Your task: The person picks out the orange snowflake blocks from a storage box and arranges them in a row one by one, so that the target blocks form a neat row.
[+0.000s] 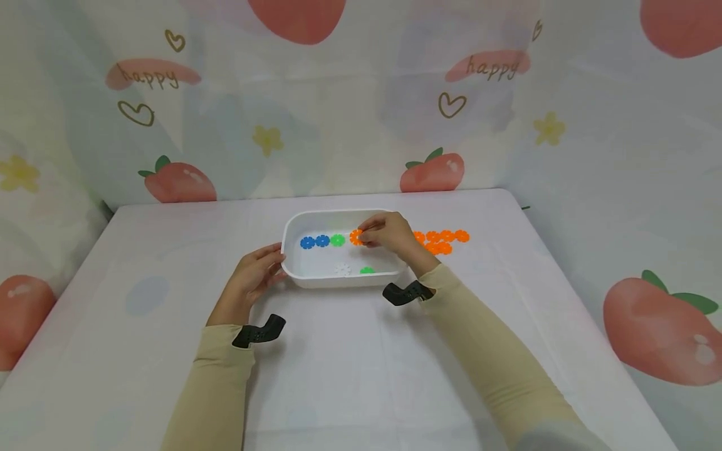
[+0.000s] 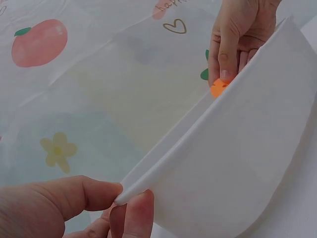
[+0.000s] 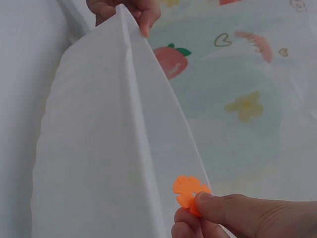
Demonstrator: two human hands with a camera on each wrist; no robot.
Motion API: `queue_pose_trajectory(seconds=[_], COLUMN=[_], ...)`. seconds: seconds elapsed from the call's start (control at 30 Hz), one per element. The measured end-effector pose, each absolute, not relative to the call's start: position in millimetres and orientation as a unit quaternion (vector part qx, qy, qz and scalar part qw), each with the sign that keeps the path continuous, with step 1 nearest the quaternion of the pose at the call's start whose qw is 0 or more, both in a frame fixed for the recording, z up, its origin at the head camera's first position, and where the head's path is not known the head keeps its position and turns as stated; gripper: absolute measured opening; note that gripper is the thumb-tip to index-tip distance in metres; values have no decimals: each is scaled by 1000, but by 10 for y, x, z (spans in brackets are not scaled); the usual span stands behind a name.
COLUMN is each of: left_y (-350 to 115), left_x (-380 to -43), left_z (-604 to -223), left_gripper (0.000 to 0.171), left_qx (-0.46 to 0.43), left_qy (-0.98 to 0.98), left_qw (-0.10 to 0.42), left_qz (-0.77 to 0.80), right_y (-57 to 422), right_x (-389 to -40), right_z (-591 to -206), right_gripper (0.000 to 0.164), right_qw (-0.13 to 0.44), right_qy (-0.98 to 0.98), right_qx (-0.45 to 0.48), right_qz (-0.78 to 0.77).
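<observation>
My right hand pinches an orange notched plastic disc between thumb and fingers, above the inside of a white rectangular tray. At the tray's left end, my left hand grips the rim, thumb on one side and fingertips on the other, as the left wrist view shows. In the tray two blue discs and a green disc lie in a row. Nearer its front wall are a white disc and another green disc, partly hidden by that wall.
Several orange discs lie on the white tablecloth right of the tray, some hidden behind my right hand and wrist. A printed cloth backdrop rises behind the table. Each wrist carries a black strap-on device.
</observation>
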State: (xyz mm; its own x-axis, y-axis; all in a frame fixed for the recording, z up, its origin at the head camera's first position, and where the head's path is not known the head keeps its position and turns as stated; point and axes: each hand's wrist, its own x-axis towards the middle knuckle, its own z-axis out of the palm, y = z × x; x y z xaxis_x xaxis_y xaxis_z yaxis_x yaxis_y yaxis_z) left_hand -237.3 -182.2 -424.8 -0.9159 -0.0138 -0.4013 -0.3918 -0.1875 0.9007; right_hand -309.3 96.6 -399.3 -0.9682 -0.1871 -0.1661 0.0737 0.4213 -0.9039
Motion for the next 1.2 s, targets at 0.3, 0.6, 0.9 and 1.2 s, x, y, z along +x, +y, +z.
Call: queue_pose_trajectory(seconds=[0.3, 0.6, 0.9, 1.2], left_y=[-1843, -1860, -1836, -1810], left_x=[-2364, -2352, -2365, -2357], left_z=[-4243, -4248, -4274, -4246], left_gripper=[50, 51, 49, 50], left_qx=[-167, -164, -163, -164], left_qy=[622, 627, 628, 634], left_qw=[126, 126, 123, 122], left_qz=[754, 751, 751, 746], right_y=[1052, 1232, 1408, 1594], right_x=[-2957, -2898, -2854, -2832], right_z=[-3892, -3847, -3803, -3741], right_gripper=[21, 25, 27, 27], right_qw=[146, 144, 161, 163], right_qy=[819, 817, 816, 826], right_qx=[-49, -41, -32, -32], right_qz=[-553, -556, -554, -538])
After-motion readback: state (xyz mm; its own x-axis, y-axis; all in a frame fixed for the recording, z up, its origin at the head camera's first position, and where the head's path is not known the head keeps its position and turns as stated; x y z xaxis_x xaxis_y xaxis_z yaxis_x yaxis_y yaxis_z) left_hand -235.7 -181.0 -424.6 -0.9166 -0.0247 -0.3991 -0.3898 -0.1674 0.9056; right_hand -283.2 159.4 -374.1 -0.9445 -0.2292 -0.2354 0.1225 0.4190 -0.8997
